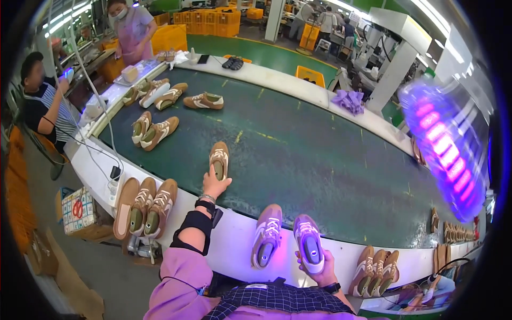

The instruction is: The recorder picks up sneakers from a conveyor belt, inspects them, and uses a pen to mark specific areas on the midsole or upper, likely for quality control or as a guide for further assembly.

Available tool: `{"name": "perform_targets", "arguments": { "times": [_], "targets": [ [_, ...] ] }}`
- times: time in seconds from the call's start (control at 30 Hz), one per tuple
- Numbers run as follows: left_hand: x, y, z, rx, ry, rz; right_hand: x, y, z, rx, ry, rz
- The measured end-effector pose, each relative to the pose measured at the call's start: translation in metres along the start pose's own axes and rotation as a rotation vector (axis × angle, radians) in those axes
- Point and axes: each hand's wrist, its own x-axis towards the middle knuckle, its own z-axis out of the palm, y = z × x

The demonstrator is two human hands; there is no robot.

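Stretched out over the green belt (298,154), my left hand (215,185) grips a tan sneaker (219,153) with white laces by its heel end. The sneaker's toe points away from me. Close to my body, my right hand (320,272) is closed around the heel of another sneaker (306,229), tinted purple by the light. A matching sneaker (268,229) stands just left of it on the white ledge (229,240), touched by neither hand.
Several sneakers (160,132) sit on the belt's far left. More shoes (143,202) stand on the ledge at left, and others (377,266) at right. A glowing purple lamp (445,149) hangs at upper right. Two people (48,106) work at left, and cables dangle there.
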Motion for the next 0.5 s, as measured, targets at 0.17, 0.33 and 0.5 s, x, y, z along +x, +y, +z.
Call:
{"name": "perform_targets", "arguments": {
  "times": [0.17,0.33,0.5],
  "targets": [
    [0.019,-0.001,0.012,-0.050,-0.027,-0.115,0.104,-0.046,0.082,-0.163,-0.009,-0.152],
    [0.032,0.025,-0.001,-0.003,-0.099,-0.098,0.274,-0.138,0.119,-0.072,0.005,-0.333],
    [-0.022,-0.002,-0.014,-0.043,0.062,0.177,0.242,-0.063,0.127,-1.092,0.397,-0.402]
  ]
}}
